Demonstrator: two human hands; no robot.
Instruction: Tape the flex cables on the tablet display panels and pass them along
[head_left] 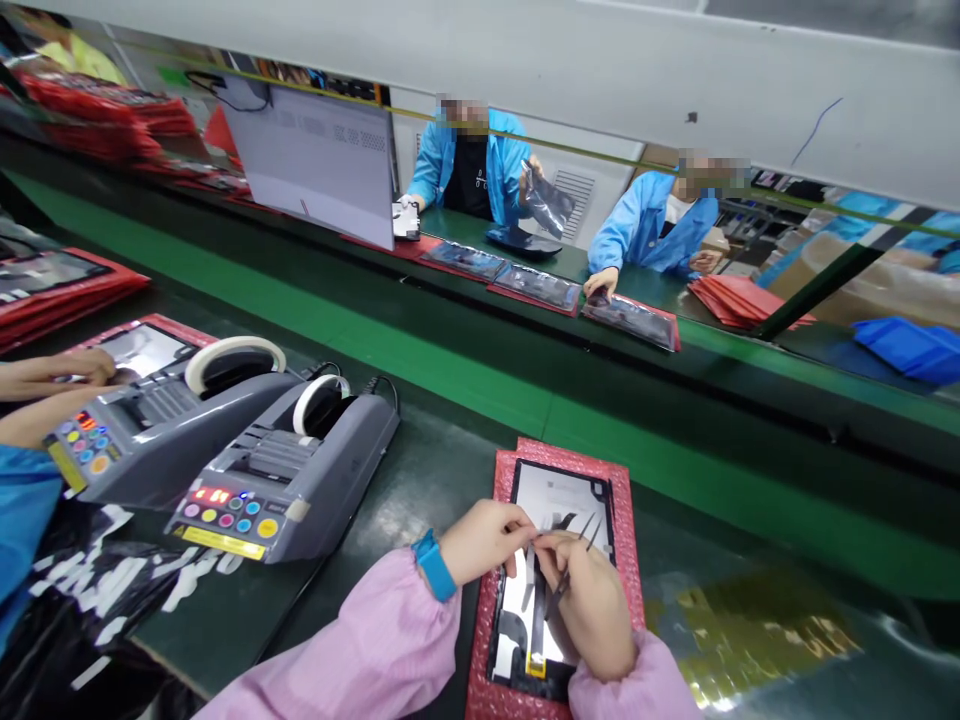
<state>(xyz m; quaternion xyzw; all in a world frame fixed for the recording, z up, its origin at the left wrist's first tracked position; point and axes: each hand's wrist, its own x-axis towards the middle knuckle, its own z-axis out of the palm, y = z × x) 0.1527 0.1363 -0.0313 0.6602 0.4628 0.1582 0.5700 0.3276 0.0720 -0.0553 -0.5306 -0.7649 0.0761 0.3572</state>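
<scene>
A flat tablet-like panel (559, 500) lies on a red bubble-wrap mat (626, 560) in front of me. My right hand (592, 605) is closed on black tweezers (577, 545), their tips over the panel's middle. My left hand (484, 540), with a blue wrist strap, pinches something small and thin beside the tweezers; I cannot make it out. Both hands meet over the panel, above a dark strip and a yellow tab (535, 662) near its lower edge.
Two grey tape dispensers (292, 475) (150, 430) stand to my left, where another person's hands (52, 375) work. A green conveyor belt (450, 375) runs across. Beyond it, two people in blue coats (472, 160) (652, 225) handle bagged panels (540, 288) and red mats (731, 300).
</scene>
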